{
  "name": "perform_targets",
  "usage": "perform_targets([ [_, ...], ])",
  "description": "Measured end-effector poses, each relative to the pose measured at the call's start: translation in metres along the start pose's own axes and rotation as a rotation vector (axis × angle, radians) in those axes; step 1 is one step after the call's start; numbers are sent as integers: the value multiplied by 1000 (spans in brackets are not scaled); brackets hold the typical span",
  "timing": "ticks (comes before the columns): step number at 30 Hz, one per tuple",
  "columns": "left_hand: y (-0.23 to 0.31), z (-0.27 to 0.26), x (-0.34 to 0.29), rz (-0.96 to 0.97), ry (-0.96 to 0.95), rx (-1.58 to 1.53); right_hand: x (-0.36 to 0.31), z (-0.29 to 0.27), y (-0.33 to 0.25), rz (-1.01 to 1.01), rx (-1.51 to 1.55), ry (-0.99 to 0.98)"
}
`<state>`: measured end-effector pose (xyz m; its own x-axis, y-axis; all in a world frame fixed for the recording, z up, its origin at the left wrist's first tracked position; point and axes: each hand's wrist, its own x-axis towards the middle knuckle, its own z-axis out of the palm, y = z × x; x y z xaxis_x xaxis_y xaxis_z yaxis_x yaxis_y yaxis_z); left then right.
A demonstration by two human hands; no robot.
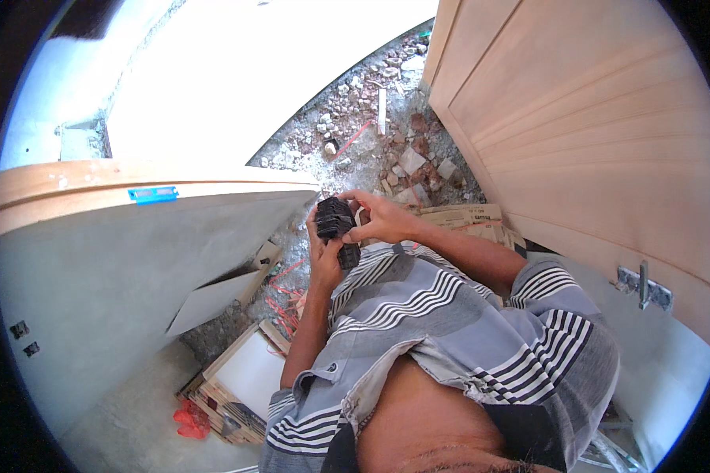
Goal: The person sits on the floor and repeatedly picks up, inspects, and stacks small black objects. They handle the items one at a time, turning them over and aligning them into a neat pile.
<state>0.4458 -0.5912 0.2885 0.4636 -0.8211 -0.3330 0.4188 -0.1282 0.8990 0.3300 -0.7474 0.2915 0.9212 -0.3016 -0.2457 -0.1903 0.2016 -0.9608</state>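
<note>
Both my hands are raised in front of my striped shirt, around a black, ribbed object made of stacked blocky segments. I cannot make out its exact kind. My left hand is closed around its left side and underside, and a darker lower piece shows beneath the fingers. From the right, my right hand grips its upper right edge, with thumb and fingers bent. A small pale bit shows between the right fingers and the object, too small to name.
A wooden door with a metal handle stands at the right. On the left is a grey wall with a wooden frame and a blue strip. Rubble, flattened cardboard, boxes and a red bag lie below.
</note>
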Motion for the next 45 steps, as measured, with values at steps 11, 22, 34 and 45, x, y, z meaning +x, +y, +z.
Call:
perform_targets([
  [11, 43, 38, 91, -82, -289, 295, 0, -66, 2, -4, 182, 168],
  [22, 48, 51, 240, 118, -427, 386, 79, -155, -34, -89, 2, 346],
  [34, 147, 17, 504, 55, -308, -421, 330, -280, -139, -92, 134, 612],
  [45, 252, -8, 581, -41, -495, -862, 433, -328, -203, -113, 252, 516],
])
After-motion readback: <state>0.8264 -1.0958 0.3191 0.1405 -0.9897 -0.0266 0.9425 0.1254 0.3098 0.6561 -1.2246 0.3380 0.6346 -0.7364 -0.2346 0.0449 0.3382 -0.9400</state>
